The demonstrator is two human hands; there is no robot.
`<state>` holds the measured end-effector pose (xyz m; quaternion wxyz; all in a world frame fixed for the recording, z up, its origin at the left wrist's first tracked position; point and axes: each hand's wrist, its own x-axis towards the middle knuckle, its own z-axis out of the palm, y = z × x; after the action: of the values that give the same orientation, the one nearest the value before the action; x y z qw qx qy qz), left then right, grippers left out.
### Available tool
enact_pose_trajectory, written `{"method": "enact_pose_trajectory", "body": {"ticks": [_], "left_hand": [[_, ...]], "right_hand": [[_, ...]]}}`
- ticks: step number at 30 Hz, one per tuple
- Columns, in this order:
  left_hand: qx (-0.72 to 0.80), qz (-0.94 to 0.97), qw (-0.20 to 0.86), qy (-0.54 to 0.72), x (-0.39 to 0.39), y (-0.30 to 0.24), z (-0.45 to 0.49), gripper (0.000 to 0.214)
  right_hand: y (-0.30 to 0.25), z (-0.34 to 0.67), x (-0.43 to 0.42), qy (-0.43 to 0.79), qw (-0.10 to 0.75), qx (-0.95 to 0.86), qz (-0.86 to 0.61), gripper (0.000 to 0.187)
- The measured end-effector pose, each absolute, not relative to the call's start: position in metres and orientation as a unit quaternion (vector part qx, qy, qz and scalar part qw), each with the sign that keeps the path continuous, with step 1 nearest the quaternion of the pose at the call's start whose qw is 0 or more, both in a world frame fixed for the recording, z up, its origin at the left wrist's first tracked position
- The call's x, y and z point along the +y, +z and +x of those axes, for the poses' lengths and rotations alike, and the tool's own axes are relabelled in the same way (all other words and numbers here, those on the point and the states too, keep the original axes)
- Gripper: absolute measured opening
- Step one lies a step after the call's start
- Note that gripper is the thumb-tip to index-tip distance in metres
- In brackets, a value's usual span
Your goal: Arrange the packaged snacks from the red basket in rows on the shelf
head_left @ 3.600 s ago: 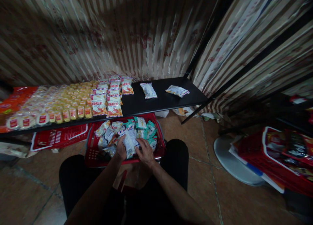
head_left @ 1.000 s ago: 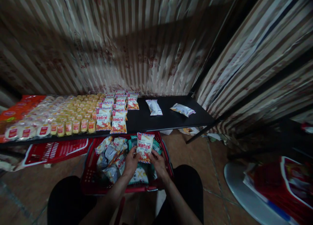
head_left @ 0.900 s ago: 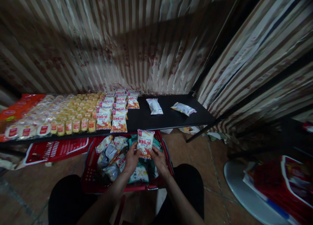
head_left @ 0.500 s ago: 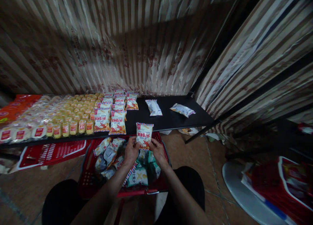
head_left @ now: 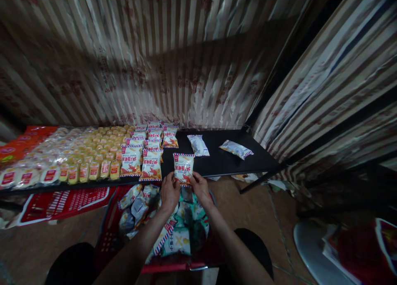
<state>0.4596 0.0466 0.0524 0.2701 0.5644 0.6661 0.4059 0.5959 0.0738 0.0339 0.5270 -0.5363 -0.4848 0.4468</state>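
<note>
My left hand (head_left: 169, 191) and my right hand (head_left: 200, 188) pinch the lower corners of one snack packet (head_left: 183, 167), white with a red-and-blue striped edge and red lettering. They hold it at the front edge of a low black shelf (head_left: 223, 159), just right of a column of matching packets (head_left: 150, 165). Below my forearms stands a red basket (head_left: 107, 237) full of mixed snack packets (head_left: 176, 235). Two silvery packets (head_left: 198, 145) lie further back on the shelf.
Rows of small yellow wrapped cakes (head_left: 77, 161) fill the shelf's left half. Striped curtains hang behind and to the right. Another red basket (head_left: 58, 198) lies under the shelf. A white round base (head_left: 313, 252) and red bags (head_left: 366, 252) sit on the tiled floor at the right.
Both hands lifted the striped packet out of the basket and carried it forward to the shelf's front edge. The camera tilted up and forward.
</note>
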Motion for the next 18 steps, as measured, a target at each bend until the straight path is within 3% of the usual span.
{"method": "enact_pose_trajectory", "body": {"ticks": [8, 18], "left_hand": [[0.663, 0.592, 0.221, 0.401, 0.058, 0.055, 0.464, 0.049], [0.648, 0.572, 0.266, 0.427, 0.087, 0.048, 0.470, 0.056]], "right_hand": [[0.031, 0.593, 0.111, 0.408, 0.509, -0.516, -0.556, 0.034], [0.028, 0.585, 0.152, 0.369, 0.494, -0.539, -0.574, 0.030]]}}
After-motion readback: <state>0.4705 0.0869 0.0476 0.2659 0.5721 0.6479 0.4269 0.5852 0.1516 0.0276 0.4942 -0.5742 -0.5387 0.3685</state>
